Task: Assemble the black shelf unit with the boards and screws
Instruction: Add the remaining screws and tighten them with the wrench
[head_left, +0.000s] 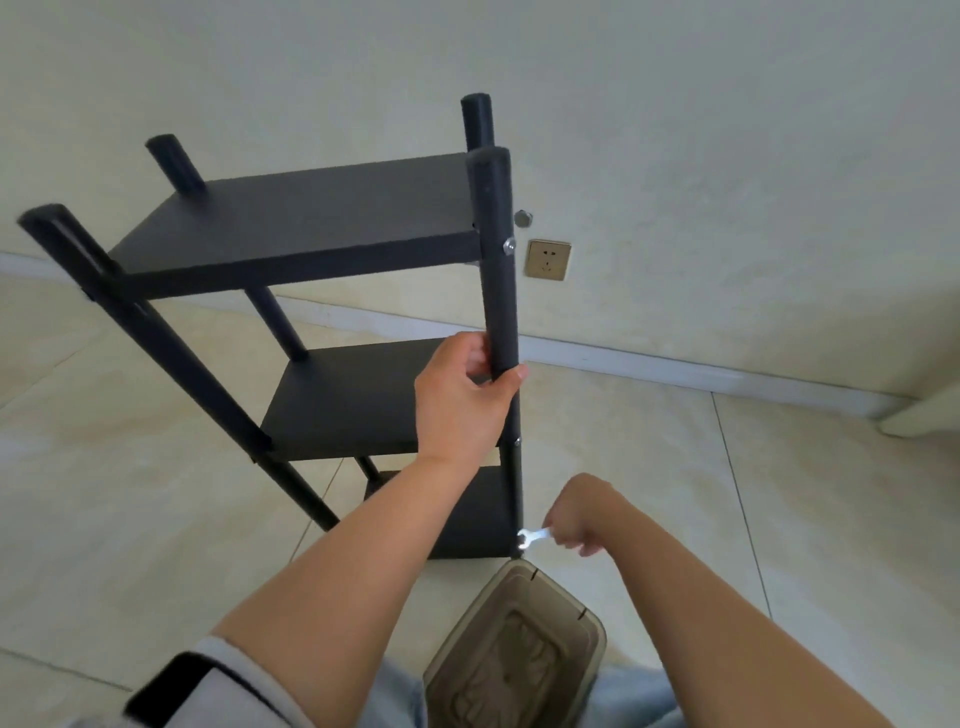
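We see the black shelf unit (311, 228) standing upright on the tiled floor (675, 493), close to a pale wall (675, 130), with three dark boards stacked between four round posts. The top board (301, 218) sits just below the post tips, the middle board (353, 400) lies under it, and the lowest board (467, 514) is near the floor.

Our left hand (462, 400) has its grip wrapped around the near right post (498, 260), fingers curled round the tube just above the middle board. Our right hand (582, 514) has its grip closed on the handle of a small silver wrench (532, 538), whose open head meets the bottom of that same post at the corner of the lowest board. We cannot tell whether the wrench head is seated on a bolt there.

A silver bolt head (508, 245) shows on the near right post at the level of the top board, and another hex bolt (522, 218) juts out just behind it. A smaller screw (517, 442) marks the post at the middle board.

A wall socket (547, 259) sits low on the wall just right of the post. A translucent brown plastic container (519, 649) rests below the unit, between our forearms.
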